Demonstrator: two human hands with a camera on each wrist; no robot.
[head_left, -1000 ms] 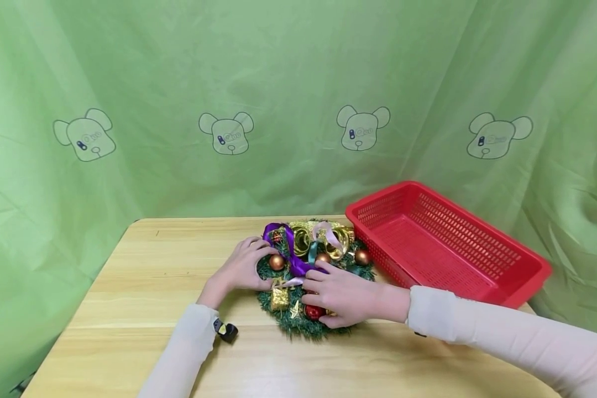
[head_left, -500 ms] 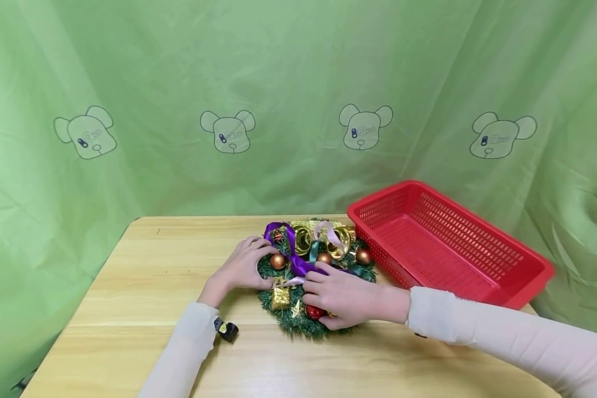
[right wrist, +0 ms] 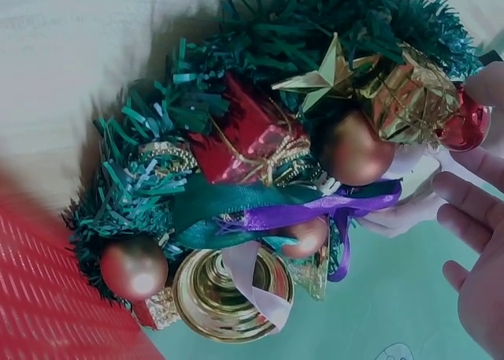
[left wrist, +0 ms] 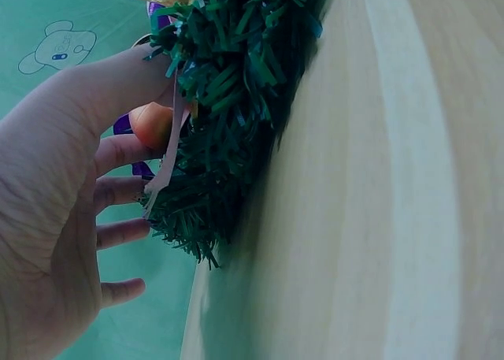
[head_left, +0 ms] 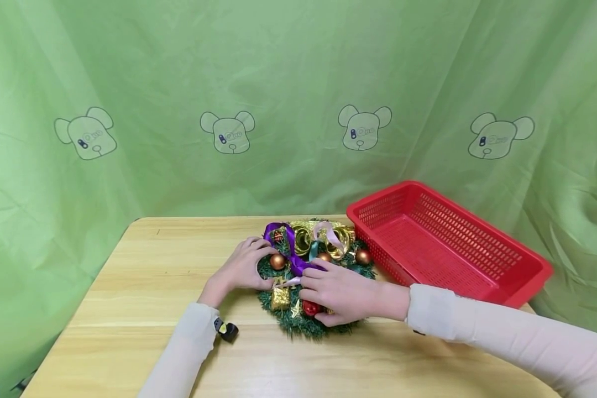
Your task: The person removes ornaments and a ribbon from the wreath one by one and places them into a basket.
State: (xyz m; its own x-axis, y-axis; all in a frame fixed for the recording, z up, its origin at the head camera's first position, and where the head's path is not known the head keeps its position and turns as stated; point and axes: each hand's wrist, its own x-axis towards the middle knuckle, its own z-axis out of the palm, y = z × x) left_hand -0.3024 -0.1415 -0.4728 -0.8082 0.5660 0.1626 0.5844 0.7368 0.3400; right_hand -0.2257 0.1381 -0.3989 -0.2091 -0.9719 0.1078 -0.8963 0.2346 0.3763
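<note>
A green tinsel Christmas wreath (head_left: 308, 330) lies on the table, with gold bells, copper baubles, a star, small gift boxes and purple, teal and pale pink ribbons. My left hand (head_left: 242, 266) rests at its left edge, thumb on the near side and loosely spread fingers farther back. In the left wrist view that thumb's tip is hidden by tinsel, while the fingers (left wrist: 122, 232) reach beside a copper bauble (left wrist: 151, 125). With thumb and fingers, my right hand (head_left: 345, 293) pinches a shiny red bauble (head_left: 310, 308) at the wreath's front; it also shows in the right wrist view.
A red perforated plastic basket (head_left: 428, 251) stands right against the wreath's right side, angled across the table's back corner. The wooden table (head_left: 154, 293) extends left of and in front of the wreath. A green curtain (head_left: 288, 66) with bear outlines hangs behind.
My right hand has shifted very slightly left, and the red bauble has moved a little left and away from me. The left hand, wreath and basket hold their places.
</note>
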